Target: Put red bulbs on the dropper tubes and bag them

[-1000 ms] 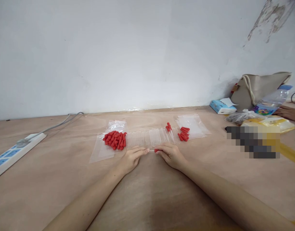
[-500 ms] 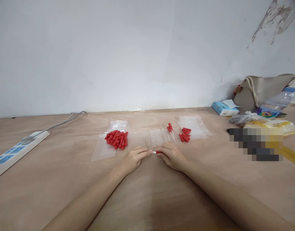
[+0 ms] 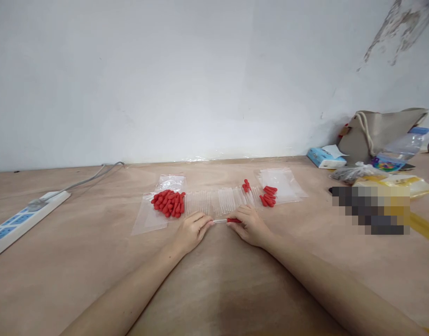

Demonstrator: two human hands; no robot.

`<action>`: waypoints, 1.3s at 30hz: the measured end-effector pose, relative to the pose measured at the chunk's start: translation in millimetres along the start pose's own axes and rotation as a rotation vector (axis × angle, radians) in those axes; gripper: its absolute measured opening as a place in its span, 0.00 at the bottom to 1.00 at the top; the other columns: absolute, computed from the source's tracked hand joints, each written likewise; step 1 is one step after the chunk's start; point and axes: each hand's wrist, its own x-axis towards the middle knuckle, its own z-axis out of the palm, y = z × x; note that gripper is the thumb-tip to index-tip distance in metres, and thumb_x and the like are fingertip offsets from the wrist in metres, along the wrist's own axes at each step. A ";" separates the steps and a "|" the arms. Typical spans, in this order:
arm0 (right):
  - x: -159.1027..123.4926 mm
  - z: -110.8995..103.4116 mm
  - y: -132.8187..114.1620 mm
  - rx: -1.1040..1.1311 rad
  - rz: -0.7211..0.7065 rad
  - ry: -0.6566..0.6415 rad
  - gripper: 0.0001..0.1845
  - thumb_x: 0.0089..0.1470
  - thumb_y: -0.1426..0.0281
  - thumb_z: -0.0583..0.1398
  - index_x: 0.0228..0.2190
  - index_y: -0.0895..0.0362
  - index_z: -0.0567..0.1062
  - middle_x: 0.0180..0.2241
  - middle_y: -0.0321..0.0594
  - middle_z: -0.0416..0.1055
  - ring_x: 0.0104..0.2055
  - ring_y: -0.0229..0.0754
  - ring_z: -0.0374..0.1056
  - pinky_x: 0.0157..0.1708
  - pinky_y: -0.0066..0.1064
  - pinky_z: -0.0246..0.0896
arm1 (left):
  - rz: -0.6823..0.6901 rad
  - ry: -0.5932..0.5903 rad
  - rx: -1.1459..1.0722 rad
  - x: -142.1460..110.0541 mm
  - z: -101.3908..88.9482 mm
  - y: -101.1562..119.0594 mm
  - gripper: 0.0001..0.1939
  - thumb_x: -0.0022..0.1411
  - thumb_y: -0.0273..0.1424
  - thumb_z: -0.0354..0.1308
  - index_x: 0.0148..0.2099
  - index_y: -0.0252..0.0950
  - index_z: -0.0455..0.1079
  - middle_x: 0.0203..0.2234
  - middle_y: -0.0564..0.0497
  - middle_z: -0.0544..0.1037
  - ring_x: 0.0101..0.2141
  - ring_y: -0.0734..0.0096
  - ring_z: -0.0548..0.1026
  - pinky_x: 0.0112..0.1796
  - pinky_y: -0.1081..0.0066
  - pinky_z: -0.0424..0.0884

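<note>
Evenly angled inward, left hand (image 3: 194,229) pinching clear tube (image 3: 220,220), right hand (image 3: 249,226) pinching red bulb (image 3: 231,220)

Red bulbs (image 3: 168,203) are looking matt and rubbery, clear tubes (image 3: 227,200) are shining smoothly, the tabletop (image 3: 193,294) is showing grained wood.
</note>
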 end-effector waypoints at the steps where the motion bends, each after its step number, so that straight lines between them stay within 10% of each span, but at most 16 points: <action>1: 0.2 0.5 0.4 0.006 -0.005 0.007 0.04 0.52 0.71 0.56 0.31 0.57 0.70 0.28 0.39 0.70 0.33 0.39 0.62 0.35 0.33 0.53 | 0.008 0.007 0.003 0.6 0.3 0.9 0.08 0.62 0.30 0.49 0.36 0.35 0.69 0.26 0.51 0.73 0.29 0.73 0.69 0.32 0.72 0.66; 25: 10.7 3.1 5.7 -0.125 -0.265 0.032 0.09 0.55 0.69 0.53 0.32 0.59 0.72 0.25 0.41 0.70 0.30 0.39 0.63 0.33 0.33 0.55 | -0.017 -0.023 -0.048 4.1 4.7 5.6 0.10 0.62 0.30 0.48 0.34 0.35 0.69 0.25 0.51 0.73 0.28 0.73 0.70 0.31 0.72 0.66; 34: 20.8 -3.6 -6.6 0.722 0.382 0.223 0.14 0.44 0.62 0.62 0.31 0.56 0.66 0.27 0.35 0.67 0.30 0.36 0.65 0.32 0.29 0.61 | -0.036 0.014 -0.202 7.7 -2.0 12.8 0.11 0.62 0.30 0.49 0.45 0.36 0.68 0.34 0.49 0.74 0.35 0.72 0.71 0.36 0.71 0.69; 39: 42.4 -39.2 37.6 0.579 0.616 0.422 0.25 0.48 0.56 0.55 0.45 0.57 0.62 0.23 0.32 0.64 0.26 0.36 0.63 0.30 0.31 0.59 | -0.108 0.006 -0.146 8.9 -3.9 11.3 0.15 0.62 0.32 0.48 0.50 0.37 0.64 0.38 0.46 0.72 0.39 0.68 0.70 0.40 0.66 0.67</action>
